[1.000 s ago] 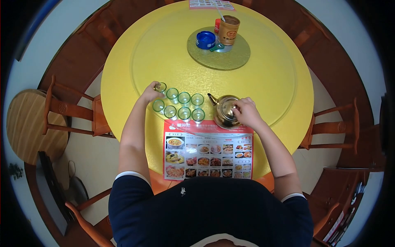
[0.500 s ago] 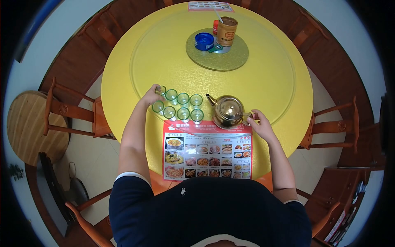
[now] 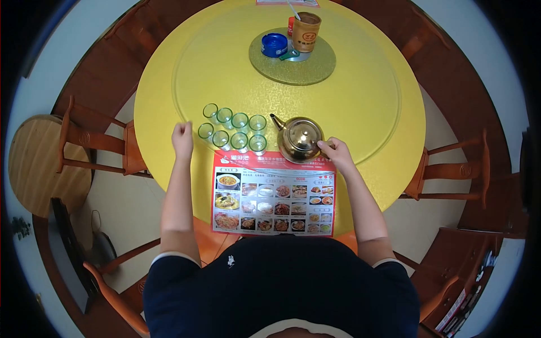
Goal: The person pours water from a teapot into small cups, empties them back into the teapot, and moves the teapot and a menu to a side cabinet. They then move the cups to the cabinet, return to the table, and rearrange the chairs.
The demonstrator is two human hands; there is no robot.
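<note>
My right hand [image 3: 336,153] is closed on the handle of a shiny gold-coloured metal teapot [image 3: 300,139], which stands at the back edge of a red-bordered menu sheet [image 3: 273,242]. The spout points left toward several clear glasses with green rims. They stand upright in two rows, a back row [image 3: 240,121] and a front row [image 3: 239,142]. My left hand [image 3: 182,139] is off to the left of the glasses, apart from them, its fingers curled in with nothing visible in them.
The round yellow table [image 3: 360,73] bears a small turntable [image 3: 298,76] with a blue ashtray [image 3: 274,46], a green bottle opener [image 3: 289,54] and a brown container [image 3: 306,34]. Wooden chairs [image 3: 104,139] surround the table, and a round wooden board [image 3: 42,169] is at far left.
My left hand has let go of the far-left glass in the back row and moved left and toward me. My right hand stays at the teapot handle. The whole view has shifted slightly.
</note>
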